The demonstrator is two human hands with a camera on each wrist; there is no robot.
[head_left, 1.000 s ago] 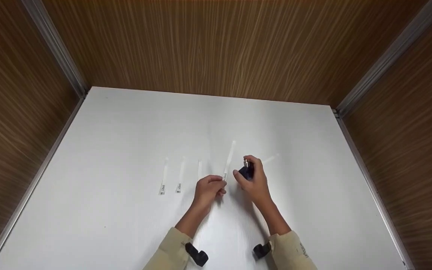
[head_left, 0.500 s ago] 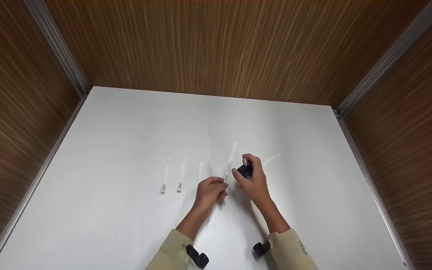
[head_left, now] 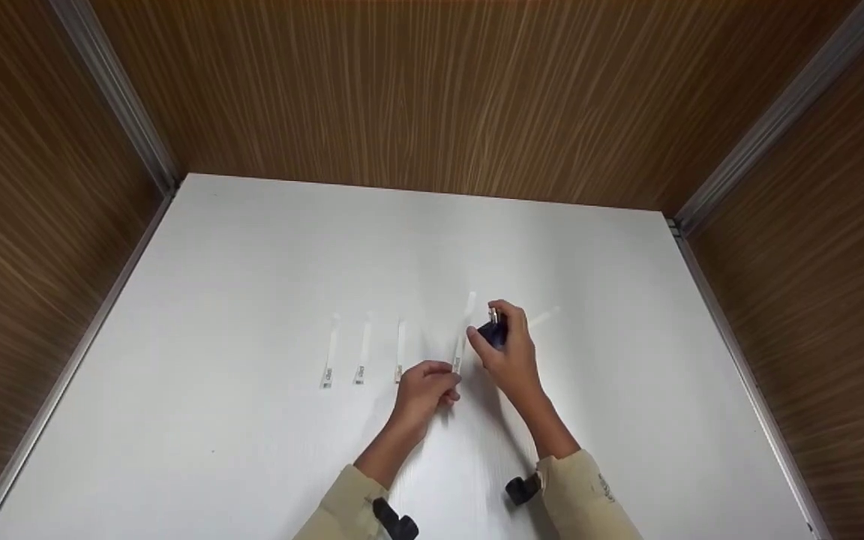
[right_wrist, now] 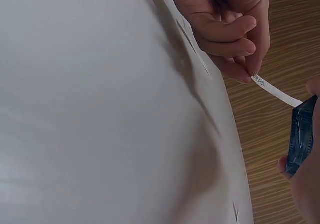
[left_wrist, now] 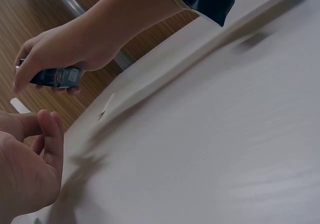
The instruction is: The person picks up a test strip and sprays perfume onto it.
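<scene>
Holding a paper strip beside a small blue bottle

Pinching one end of a thin white paper strip (head_left: 463, 330), the left hand (head_left: 424, 390) has its fingers curled tight, thumb and fingertips closed on the printed end. The strip is lifted off the white table (head_left: 252, 285) and slants up and away, its far end next to the right hand (head_left: 511, 356). That hand's fingers wrap around a small dark blue bottle (head_left: 493, 334) with a silver top, held above the table near the middle. Three more strips (head_left: 363, 349) lie flat in a row just left of the left hand. Another strip (head_left: 541, 317) lies beyond the right hand. Wood-grain walls (head_left: 432, 90) surround the table.
</scene>
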